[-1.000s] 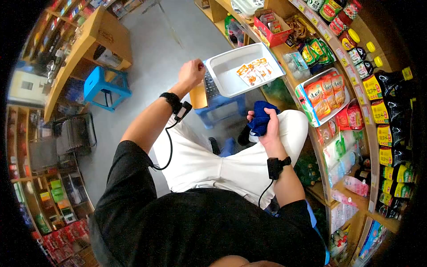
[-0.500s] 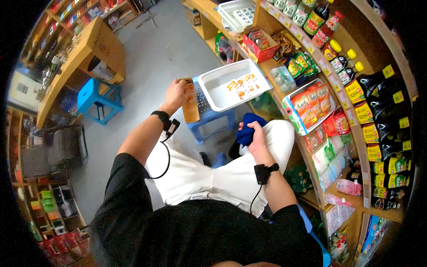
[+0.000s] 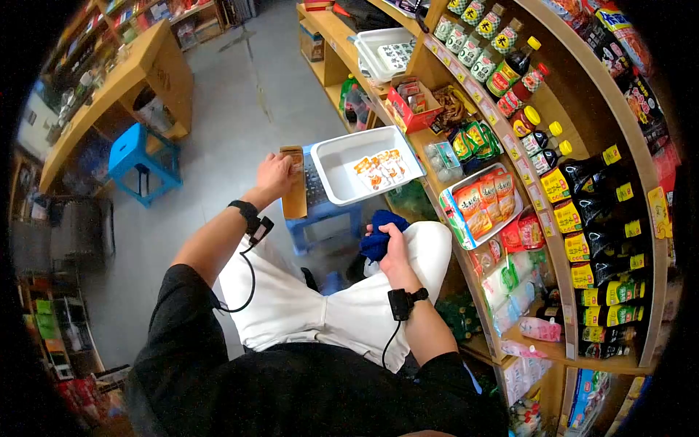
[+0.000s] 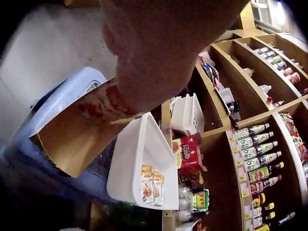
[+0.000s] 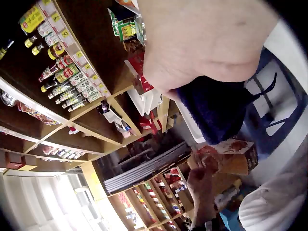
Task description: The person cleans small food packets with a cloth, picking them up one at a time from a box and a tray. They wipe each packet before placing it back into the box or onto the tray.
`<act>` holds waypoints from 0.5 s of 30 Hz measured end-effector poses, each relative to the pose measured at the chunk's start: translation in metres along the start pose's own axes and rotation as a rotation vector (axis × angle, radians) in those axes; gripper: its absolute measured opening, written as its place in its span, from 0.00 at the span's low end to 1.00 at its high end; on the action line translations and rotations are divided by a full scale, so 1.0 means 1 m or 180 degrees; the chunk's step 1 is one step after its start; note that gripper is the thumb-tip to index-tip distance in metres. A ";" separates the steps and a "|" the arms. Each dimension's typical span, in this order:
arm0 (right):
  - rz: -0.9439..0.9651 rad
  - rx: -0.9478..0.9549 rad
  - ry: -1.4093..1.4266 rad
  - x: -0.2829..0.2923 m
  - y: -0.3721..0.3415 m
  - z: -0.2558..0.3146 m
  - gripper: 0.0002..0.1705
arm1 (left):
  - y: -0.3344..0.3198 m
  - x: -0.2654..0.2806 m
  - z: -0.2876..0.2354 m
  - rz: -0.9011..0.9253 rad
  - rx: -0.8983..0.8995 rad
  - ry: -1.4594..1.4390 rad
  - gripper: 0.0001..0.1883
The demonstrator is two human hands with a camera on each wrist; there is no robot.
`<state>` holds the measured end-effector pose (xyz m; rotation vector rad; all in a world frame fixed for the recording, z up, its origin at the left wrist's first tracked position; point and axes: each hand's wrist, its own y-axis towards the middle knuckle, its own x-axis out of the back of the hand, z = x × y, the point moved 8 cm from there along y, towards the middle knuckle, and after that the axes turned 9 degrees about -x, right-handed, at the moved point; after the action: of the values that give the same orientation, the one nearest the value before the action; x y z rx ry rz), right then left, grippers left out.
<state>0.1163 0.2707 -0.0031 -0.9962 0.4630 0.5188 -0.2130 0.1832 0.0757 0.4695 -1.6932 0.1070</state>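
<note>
My left hand (image 3: 275, 175) reaches into the narrow open cardboard box (image 3: 294, 202), its fingertips hidden there. Reddish packets (image 4: 103, 102) show beneath that hand in the left wrist view. The box lies on a blue stool (image 3: 320, 222), beside a white plastic tray (image 3: 336, 164). Several small white-and-orange sachets (image 3: 382, 169) lie inside the tray, toward its right. Near the right knee, my right hand (image 3: 395, 255) grips a bunched dark blue cloth (image 3: 380, 237); the cloth hangs below the palm in the right wrist view.
Wooden shelves (image 3: 542, 211) with bottles and bagged goods curve along the right. A tray of orange packets (image 3: 484, 200) and a red carton (image 3: 415, 105) stand on the lower ledge. Another blue stool (image 3: 142, 164) stands on the left, before a wooden counter (image 3: 171, 80).
My left hand has come down from above the box to inside it. The right hand keeps its hold on the blue cloth. The head view has shifted, and the sachets stay in the tray.
</note>
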 end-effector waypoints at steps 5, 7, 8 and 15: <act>0.0011 -0.0097 -0.0075 -0.019 -0.005 -0.006 0.11 | -0.017 -0.001 0.000 0.0146 -0.0068 -0.0388 0.15; 0.0101 -0.0113 -0.0140 -0.025 -0.003 -0.011 0.10 | -0.023 0.011 0.004 -0.0308 -0.0096 -0.1063 0.10; 0.0046 -0.0080 -0.0219 -0.027 -0.002 -0.012 0.10 | -0.024 0.014 0.006 -0.0312 -0.0085 -0.1071 0.10; 0.0131 0.0044 -0.0846 -0.033 -0.001 -0.015 0.10 | -0.055 0.042 -0.012 -0.0991 0.0509 -0.3788 0.07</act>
<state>0.0891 0.2504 0.0096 -0.8904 0.2495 0.6740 -0.1860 0.1267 0.1075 1.0348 -2.7403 -0.3371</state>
